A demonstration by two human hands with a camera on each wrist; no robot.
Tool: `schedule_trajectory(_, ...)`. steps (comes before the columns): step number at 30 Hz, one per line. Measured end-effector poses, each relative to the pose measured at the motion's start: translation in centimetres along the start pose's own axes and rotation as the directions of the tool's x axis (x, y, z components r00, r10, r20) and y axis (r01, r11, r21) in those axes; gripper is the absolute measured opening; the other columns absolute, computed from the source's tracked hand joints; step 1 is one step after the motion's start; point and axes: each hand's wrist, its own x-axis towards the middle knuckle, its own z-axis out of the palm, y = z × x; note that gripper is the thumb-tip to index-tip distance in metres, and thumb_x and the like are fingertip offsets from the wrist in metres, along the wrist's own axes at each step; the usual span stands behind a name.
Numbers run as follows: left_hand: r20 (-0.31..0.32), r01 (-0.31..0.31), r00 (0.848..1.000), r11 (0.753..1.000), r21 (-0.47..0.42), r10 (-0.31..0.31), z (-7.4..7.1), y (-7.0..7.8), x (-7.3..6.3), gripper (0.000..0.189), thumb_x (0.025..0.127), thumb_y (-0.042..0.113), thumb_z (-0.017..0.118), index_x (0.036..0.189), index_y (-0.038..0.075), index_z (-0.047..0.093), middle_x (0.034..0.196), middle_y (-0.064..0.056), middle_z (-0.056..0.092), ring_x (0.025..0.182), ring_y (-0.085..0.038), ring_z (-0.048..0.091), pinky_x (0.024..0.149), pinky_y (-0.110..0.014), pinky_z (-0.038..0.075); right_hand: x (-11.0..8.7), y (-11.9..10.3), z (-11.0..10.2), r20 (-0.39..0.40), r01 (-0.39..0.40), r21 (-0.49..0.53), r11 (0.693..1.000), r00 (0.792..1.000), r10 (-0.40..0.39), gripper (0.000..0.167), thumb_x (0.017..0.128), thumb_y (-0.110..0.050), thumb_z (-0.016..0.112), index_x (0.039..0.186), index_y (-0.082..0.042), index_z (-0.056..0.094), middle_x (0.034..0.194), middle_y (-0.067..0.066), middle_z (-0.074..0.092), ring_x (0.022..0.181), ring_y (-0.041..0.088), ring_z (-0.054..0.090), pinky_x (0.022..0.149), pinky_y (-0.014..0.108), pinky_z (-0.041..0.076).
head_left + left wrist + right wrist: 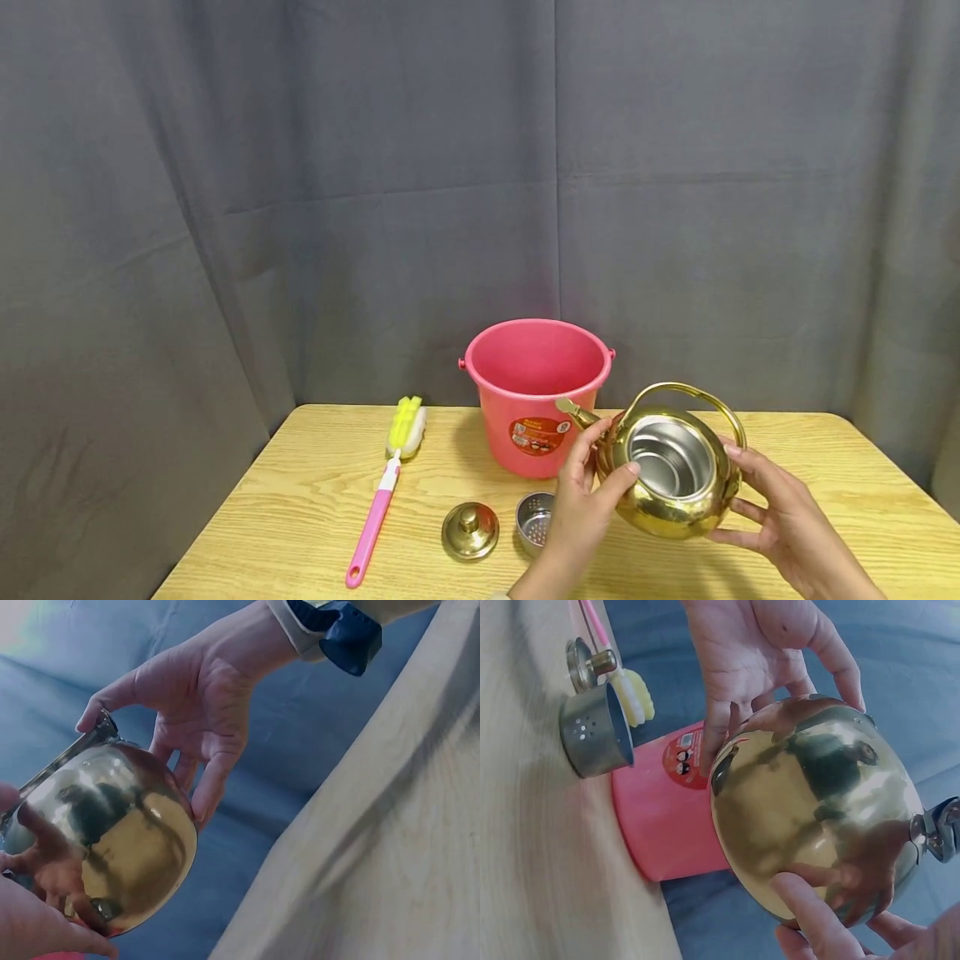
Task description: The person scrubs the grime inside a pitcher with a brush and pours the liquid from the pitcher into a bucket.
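A shiny gold kettle [671, 518] is held above the table in both hands, tilted so its uncovered mouth and silvery inside face the head camera. My left hand [581, 500] grips the spout side, its thumb at the rim of the mouth. On the opposite side my right hand [783, 512] holds the body near the handle's base, fingers spread beneath. The kettle's rounded underside [802, 810] shows in the right wrist view. Below, a gold lid [470, 532] lies knob up beside a perforated metal strainer [534, 521], partly hidden by my left arm.
Behind the kettle a pink bucket [498, 433] stands at the table's back edge. A brush [370, 537] with a pink handle and yellow-and-white sponge head lies on the left of the wooden table [262, 533]. Grey curtain [420, 208] hangs behind.
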Motion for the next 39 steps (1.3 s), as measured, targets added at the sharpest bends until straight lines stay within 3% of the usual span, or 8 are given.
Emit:
schedule_trajectory(4,-0.041,0.051,0.998,0.997,-0.053,-0.054,0.4,-0.7,-0.3,0.051,0.086,0.003,0.066,0.134,0.015,0.055,0.135,-0.006,0.049,0.126,-0.024,0.044,0.097,-0.027,0.041,0.1,0.6,-0.1,-0.011,-0.026,0.006,1.0,1.0,0.026,0.027,0.103,-0.039,0.039,0.104,-0.044,0.066,0.135,0.001,0.031,0.116,0.042,0.041,0.082,0.057,0.05)
schedule_trajectory(10,-0.075,0.059,0.995,0.99,-0.128,-0.069,0.8,-1.9,-0.9,0.055,0.084,-0.002,0.065,0.136,0.008,0.051,0.139,-0.01,0.043,0.123,-0.028,0.045,0.091,-0.027,0.046,0.2,1.4,-0.7,-0.035,-0.037,0.045,0.998,0.999,0.039,0.028,0.103,-0.037,0.041,0.1,-0.04,0.069,0.127,-0.006,0.042,0.101,0.029,0.055,0.081,0.058,0.05)
schedule_trajectory(12,-0.084,0.058,0.994,0.988,-0.143,-0.071,1.0,-2.3,-1.2,0.057,0.082,-0.003,0.065,0.136,0.007,0.05,0.139,-0.011,0.042,0.124,-0.03,0.044,0.09,-0.027,0.046,0.2,1.6,-0.8,-0.043,-0.051,0.048,0.998,0.998,0.053,0.027,0.103,-0.038,0.042,0.098,-0.041,0.068,0.132,-0.002,0.04,0.103,0.032,0.055,0.082,0.058,0.05)
schedule_trajectory(16,-0.1,0.059,0.992,0.988,-0.144,-0.073,1.2,-3.0,-1.5,0.06,0.08,-0.004,0.064,0.137,0.006,0.049,0.138,-0.012,0.042,0.123,-0.032,0.043,0.089,-0.027,0.046,0.3,2.0,-0.9,-0.051,-0.083,0.041,0.996,0.995,0.085,0.024,0.102,-0.041,0.044,0.095,-0.043,0.067,0.144,0.014,0.017,0.113,0.044,0.044,0.083,0.058,0.049)
schedule_trajectory(21,-0.103,0.133,0.983,0.976,-0.171,-0.152,1.3,-3.5,-1.7,0.064,0.078,-0.004,0.064,0.138,0.012,0.049,0.133,-0.01,0.041,0.106,-0.029,0.054,0.067,-0.031,0.05,0.6,2.3,-1.0,-0.057,-0.077,0.029,0.997,0.995,0.079,0.024,0.102,-0.04,0.044,0.095,-0.042,0.067,0.141,0.015,0.021,0.113,0.045,0.043,0.083,0.057,0.049)
schedule_trajectory(24,-0.114,0.191,0.971,0.968,-0.164,-0.21,1.2,-3.6,-1.8,0.065,0.078,-0.003,0.065,0.137,0.018,0.05,0.133,-0.008,0.04,0.094,-0.025,0.057,0.061,-0.033,0.048,0.7,2.5,-1.1,-0.049,-0.088,0.019,0.996,0.995,0.088,0.023,0.101,-0.041,0.044,0.094,-0.043,0.066,0.146,0.019,0.016,0.113,0.046,0.043,0.082,0.056,0.05)
schedule_trajectory(32,-0.103,0.249,0.958,0.954,-0.17,-0.268,1.2,-4.2,-2.1,0.067,0.078,-0.003,0.065,0.138,0.022,0.049,0.129,-0.009,0.044,0.094,-0.026,0.059,0.064,-0.046,0.053,0.8,2.9,-1.3,-0.031,-0.132,0.037,0.991,0.991,0.133,0.025,0.101,-0.043,0.042,0.09,-0.045,0.065,0.149,0.023,0.003,0.124,0.057,0.018,0.082,0.057,0.05)
schedule_trajectory(39,-0.116,0.264,0.953,0.955,-0.139,-0.28,1.0,-5.2,-2.3,0.07,0.078,-0.006,0.063,0.141,0.018,0.045,0.131,-0.013,0.046,0.103,-0.032,0.055,0.066,-0.063,0.049,1.4,4.0,-1.9,0.009,-0.187,0.019,0.982,0.982,0.186,0.017,0.1,-0.046,0.043,0.097,-0.041,0.058,0.15,0.031,-0.006,0.126,0.065,0.011,0.082,0.057,0.05)
